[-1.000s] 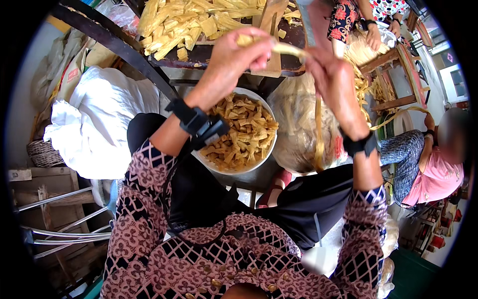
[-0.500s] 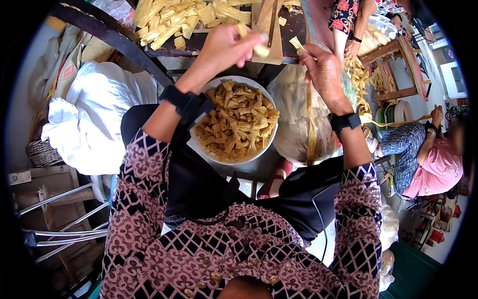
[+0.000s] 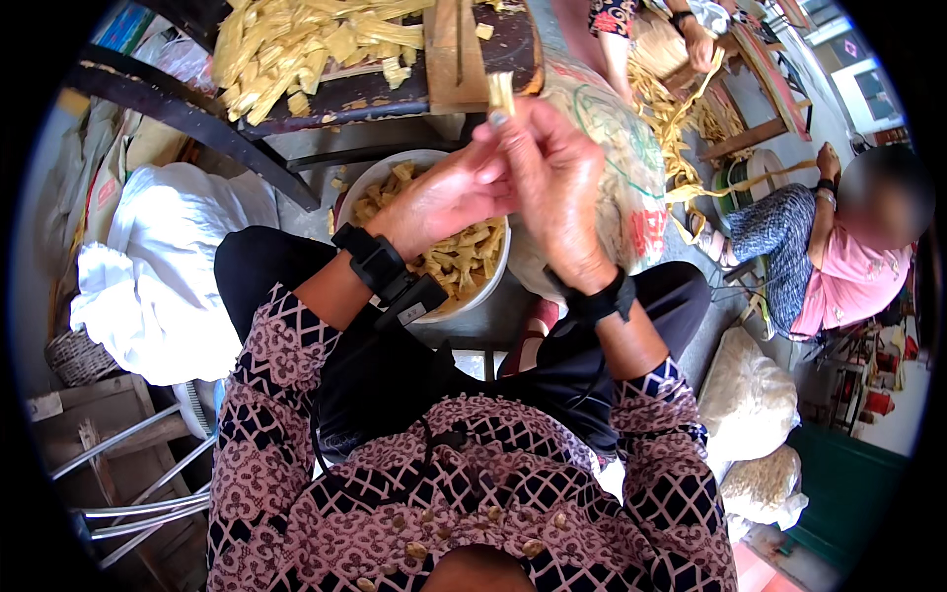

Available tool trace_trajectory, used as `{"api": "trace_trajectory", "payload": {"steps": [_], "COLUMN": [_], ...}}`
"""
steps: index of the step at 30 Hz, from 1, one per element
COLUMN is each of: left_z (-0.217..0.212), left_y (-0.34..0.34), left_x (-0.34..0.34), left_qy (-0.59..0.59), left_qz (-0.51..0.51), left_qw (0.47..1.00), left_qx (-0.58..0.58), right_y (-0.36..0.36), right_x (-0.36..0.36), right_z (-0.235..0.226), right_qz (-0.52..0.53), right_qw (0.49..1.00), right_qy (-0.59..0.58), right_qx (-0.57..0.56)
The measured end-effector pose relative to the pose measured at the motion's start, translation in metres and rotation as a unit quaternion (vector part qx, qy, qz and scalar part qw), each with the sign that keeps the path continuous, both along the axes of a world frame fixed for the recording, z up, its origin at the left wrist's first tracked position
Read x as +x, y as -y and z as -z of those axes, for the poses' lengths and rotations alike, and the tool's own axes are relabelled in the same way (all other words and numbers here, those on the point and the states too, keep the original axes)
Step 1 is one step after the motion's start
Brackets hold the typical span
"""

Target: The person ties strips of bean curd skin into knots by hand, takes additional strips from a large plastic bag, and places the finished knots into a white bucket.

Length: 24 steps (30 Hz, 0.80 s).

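My hands meet above a white basin [image 3: 500, 271] between my knees. The basin holds many small folded yellow-tan pieces of flat strip [image 3: 464, 259]. Closed in a pinch, my right hand [image 3: 554, 163] grips a short folded pale-yellow strip [image 3: 501, 94], whose split end stands up past the thumb. My left hand [image 3: 449, 202] comes in from the left with its fingers bent against the right hand; the right thumb and fingers partly hide what they hold. On the dark worktable [image 3: 503, 49] ahead lies a heap of loose yellow strips [image 3: 306, 44].
A wooden block with a slot [image 3: 456, 59] sits at the worktable's front edge. Right of the basin stands a clear plastic sack [image 3: 617, 148]; white sacking [image 3: 168, 266] lies left. At the right sits a person in pink [image 3: 853, 276]. Metal tubes [image 3: 148, 503] are at lower left.
My hands, apart before, have come together over the basin. The right hand moved left with its strip, and the left moved down. My view has shifted a little to the right.
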State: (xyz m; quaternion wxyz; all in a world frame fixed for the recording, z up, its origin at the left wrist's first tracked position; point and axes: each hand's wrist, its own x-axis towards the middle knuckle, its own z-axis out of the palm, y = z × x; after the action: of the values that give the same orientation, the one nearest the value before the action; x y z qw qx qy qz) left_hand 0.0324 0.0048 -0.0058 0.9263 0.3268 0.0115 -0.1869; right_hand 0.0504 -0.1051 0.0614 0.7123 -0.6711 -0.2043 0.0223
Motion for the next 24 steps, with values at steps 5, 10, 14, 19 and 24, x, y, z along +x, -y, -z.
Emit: {"api": "trace_trajectory", "payload": {"steps": [5,10,14,19,24], "left_z": [0.014,0.006,-0.038,0.001,-0.006], "left_y": [0.002,0.028,0.045,0.027,0.023], "left_x": [-0.003,0.0,-0.006,-0.001,-0.008], "left_qy": [0.044,0.019,-0.045,0.174,0.323], "left_qz": [0.027,0.015,0.016,0.019,-0.146], "left_qw": [0.999,0.999,0.967,0.874,0.72], "left_qx": [0.006,-0.022,0.251,0.453,0.597], "right_y": [0.021,0.039,0.058,0.059,0.063], "right_x": [-0.036,-0.022,0.0,-0.008,-0.016], "right_z": [0.019,0.009,0.012,0.042,0.053], "right_qz": [-0.01,0.036,0.052,0.022,0.075], "right_qw": [1.0,0.997,0.99,0.984,0.972], "right_qy": [-0.012,-0.023,0.011,-0.023,-0.044], "right_qx": [-0.013,0.065,-0.128,-0.173,-0.217]}}
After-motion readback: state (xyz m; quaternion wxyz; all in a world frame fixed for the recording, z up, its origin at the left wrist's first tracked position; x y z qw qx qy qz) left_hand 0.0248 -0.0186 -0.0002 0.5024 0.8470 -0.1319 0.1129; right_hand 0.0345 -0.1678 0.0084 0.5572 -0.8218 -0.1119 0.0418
